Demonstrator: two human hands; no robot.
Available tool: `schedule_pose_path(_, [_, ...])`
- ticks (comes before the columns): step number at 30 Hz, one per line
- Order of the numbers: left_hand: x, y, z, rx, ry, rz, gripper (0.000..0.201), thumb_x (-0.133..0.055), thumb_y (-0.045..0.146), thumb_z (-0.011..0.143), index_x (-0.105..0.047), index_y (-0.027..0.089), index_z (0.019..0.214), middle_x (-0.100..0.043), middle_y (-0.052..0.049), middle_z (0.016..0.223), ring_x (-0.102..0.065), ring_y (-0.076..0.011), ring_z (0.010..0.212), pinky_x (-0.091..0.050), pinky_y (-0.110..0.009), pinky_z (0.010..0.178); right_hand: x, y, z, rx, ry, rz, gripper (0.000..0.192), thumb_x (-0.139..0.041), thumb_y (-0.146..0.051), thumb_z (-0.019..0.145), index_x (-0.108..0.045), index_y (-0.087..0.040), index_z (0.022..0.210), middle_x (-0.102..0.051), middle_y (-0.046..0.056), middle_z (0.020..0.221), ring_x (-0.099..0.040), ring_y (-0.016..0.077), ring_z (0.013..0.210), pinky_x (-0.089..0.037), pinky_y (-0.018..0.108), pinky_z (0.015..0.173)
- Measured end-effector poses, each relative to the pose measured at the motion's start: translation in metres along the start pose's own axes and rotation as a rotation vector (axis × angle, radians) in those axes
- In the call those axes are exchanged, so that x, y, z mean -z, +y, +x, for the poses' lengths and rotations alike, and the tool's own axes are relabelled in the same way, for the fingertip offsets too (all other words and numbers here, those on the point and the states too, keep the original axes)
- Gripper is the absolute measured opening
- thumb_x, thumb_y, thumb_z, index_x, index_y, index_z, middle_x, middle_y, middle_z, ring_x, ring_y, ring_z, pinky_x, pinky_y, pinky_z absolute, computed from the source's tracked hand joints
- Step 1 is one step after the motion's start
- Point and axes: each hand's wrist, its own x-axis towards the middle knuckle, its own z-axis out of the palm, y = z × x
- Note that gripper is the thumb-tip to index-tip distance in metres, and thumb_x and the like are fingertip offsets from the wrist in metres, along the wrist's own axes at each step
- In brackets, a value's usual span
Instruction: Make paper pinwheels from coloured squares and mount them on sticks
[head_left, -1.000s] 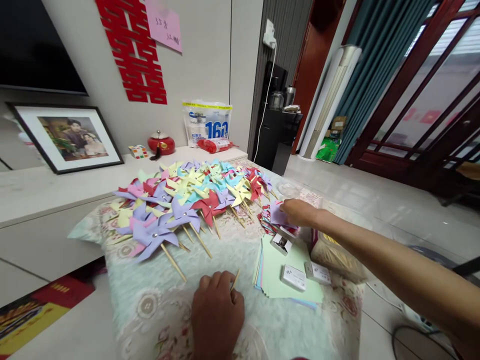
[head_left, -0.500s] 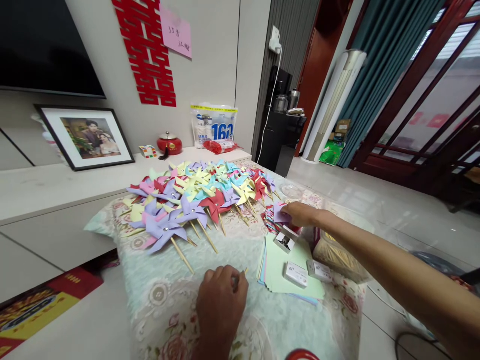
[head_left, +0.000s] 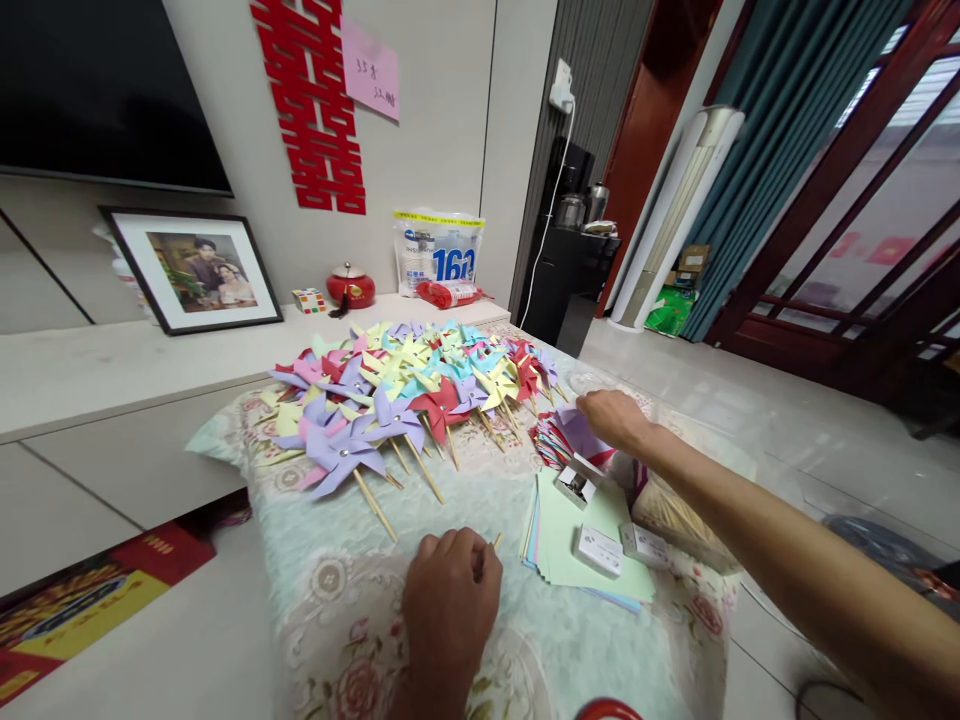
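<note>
Floral cloth [head_left: 465, 500] is covering the desk, which is standing against a low white cabinet [head_left: 112, 370] under a grey wall. On that cabinet a framed photo [head_left: 196, 270] is leaning beside a red pot [head_left: 350, 288], a small colour cube [head_left: 309, 300] and a printed plastic bag [head_left: 439, 252]; red paper cutouts [head_left: 311, 105] and a pink note [head_left: 370, 72] are hanging above. Off to the right, teal curtains [head_left: 765, 150] and dark red window frames are closing the room over a pale tiled floor.

The left hand [head_left: 450, 605] is resting on the cloth with its grip curled closed around a thin wooden stick [head_left: 495, 541], whose tip is poking out past the fingers. Beyond that hand, a wide heap of paper pinwheels [head_left: 405, 385] in purple, yellow, blue and red is lying with sticks pointing towards it. Just to its right a stack of pastel paper sheets [head_left: 577, 525] is carrying small white boxes [head_left: 598, 550].

The right hand [head_left: 615, 418] is reaching far forward, its grip bent down and pinching a purple paper piece [head_left: 577, 430] atop a pile of cut paper squares [head_left: 551, 445]. Under that forearm a clear tub of sticks [head_left: 671, 515] is sitting at the desk's edge.
</note>
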Motion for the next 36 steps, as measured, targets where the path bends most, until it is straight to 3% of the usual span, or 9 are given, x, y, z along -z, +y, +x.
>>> schedule_pose_path(6, [-0.004, -0.004, 0.002, 0.033, 0.054, -0.123, 0.02, -0.052, 0.014, 0.083, -0.061, 0.023, 0.069, -0.064, -0.001, 0.067, -0.056, -0.0223, 0.074, -0.038, -0.033, 0.065, 0.03, -0.024, -0.031, -0.038, 0.317, 0.125, 0.031, -0.039, -0.012, 0.093, -0.068, -0.014, 0.104, -0.071, 0.015, 0.1, -0.065, 0.0272, 0.091, -0.041, 0.033, 0.076])
schedule_pose_path(9, [-0.002, -0.008, 0.006, 0.144, 0.077, -0.368, 0.013, -0.054, 0.018, 0.08, -0.066, 0.023, 0.079, -0.069, -0.002, 0.075, -0.061, -0.022, 0.075, -0.045, -0.033, 0.07, 0.022, -0.05, -0.05, 0.015, 0.493, 0.715, 0.016, -0.054, -0.025, 0.089, -0.068, -0.02, 0.084, -0.069, 0.004, 0.075, -0.062, 0.0208, 0.071, -0.04, 0.029, 0.066])
schedule_pose_path(11, [0.001, -0.01, 0.01, 0.29, 0.071, -0.622, 0.014, -0.06, 0.025, 0.078, -0.068, 0.021, 0.088, -0.071, -0.004, 0.079, -0.065, -0.0217, 0.074, -0.049, -0.033, 0.07, 0.008, -0.072, -0.059, 0.036, 0.434, 1.207, 0.017, -0.062, -0.035, 0.084, -0.064, -0.021, 0.074, -0.064, 0.0, 0.066, -0.058, 0.0183, 0.062, -0.039, 0.028, 0.058])
schedule_pose_path(14, [0.006, -0.01, 0.016, 0.471, 0.029, -1.094, 0.031, -0.063, 0.04, 0.08, -0.068, 0.018, 0.102, -0.074, -0.007, 0.086, -0.069, -0.0221, 0.079, -0.053, -0.033, 0.073, -0.017, -0.105, -0.065, 0.005, 0.199, 1.793, 0.024, -0.076, -0.041, 0.072, -0.067, -0.021, 0.082, -0.07, 0.0, 0.071, -0.062, 0.0183, 0.061, -0.044, 0.028, 0.059])
schedule_pose_path(17, [0.013, -0.006, 0.02, 0.577, -0.002, -1.455, 0.043, -0.06, 0.053, 0.083, -0.069, 0.016, 0.104, -0.076, -0.01, 0.093, -0.07, -0.0242, 0.088, -0.054, -0.035, 0.079, -0.037, -0.127, -0.066, -0.051, 0.075, 2.029, 0.032, -0.085, -0.041, 0.064, -0.07, -0.021, 0.085, -0.074, 0.001, 0.071, -0.065, 0.0192, 0.062, -0.049, 0.03, 0.061])
schedule_pose_path(20, [0.017, -0.002, 0.022, 0.628, -0.01, -1.618, 0.043, -0.065, 0.054, 0.079, -0.069, 0.015, 0.097, -0.077, -0.011, 0.096, -0.071, -0.0261, 0.094, -0.054, -0.036, 0.082, -0.049, -0.136, -0.066, -0.064, 0.049, 2.086, 0.033, -0.087, -0.042, 0.062, -0.071, -0.02, 0.08, -0.075, 0.001, 0.07, -0.066, 0.0176, 0.058, -0.049, 0.028, 0.059])
schedule_pose_path(25, [0.012, 0.004, 0.024, 0.608, -0.09, -1.661, 0.039, -0.082, 0.031, 0.066, -0.068, 0.014, 0.098, -0.078, -0.007, 0.088, -0.072, -0.0266, 0.092, -0.054, -0.038, 0.084, -0.057, -0.139, -0.071, -0.028, -0.043, 2.198, 0.032, -0.087, -0.037, 0.066, -0.071, -0.02, 0.087, -0.078, 0.002, 0.076, -0.07, 0.0174, 0.063, -0.054, 0.028, 0.065])
schedule_pose_path(30, [0.003, 0.002, 0.025, 0.614, -0.084, -1.563, 0.042, -0.081, 0.028, 0.064, -0.067, 0.013, 0.1, -0.078, -0.008, 0.09, -0.073, -0.0244, 0.086, -0.055, -0.037, 0.084, -0.056, -0.138, -0.074, 0.014, -0.102, 2.271, 0.042, -0.087, -0.032, 0.065, -0.07, -0.02, 0.101, -0.079, 0.004, 0.09, -0.073, 0.02, 0.071, -0.056, 0.032, 0.071])
schedule_pose_path(36, [0.005, -0.005, 0.02, 0.517, 0.206, -1.069, 0.043, -0.079, 0.031, 0.065, -0.064, 0.017, 0.102, -0.073, -0.009, 0.093, -0.068, -0.02, 0.081, -0.053, -0.03, 0.071, -0.06, -0.135, -0.072, -0.035, 0.081, 2.235, 0.044, -0.088, -0.034, 0.064, -0.069, -0.021, 0.101, -0.079, 0.005, 0.094, -0.073, 0.0217, 0.078, -0.056, 0.035, 0.076])
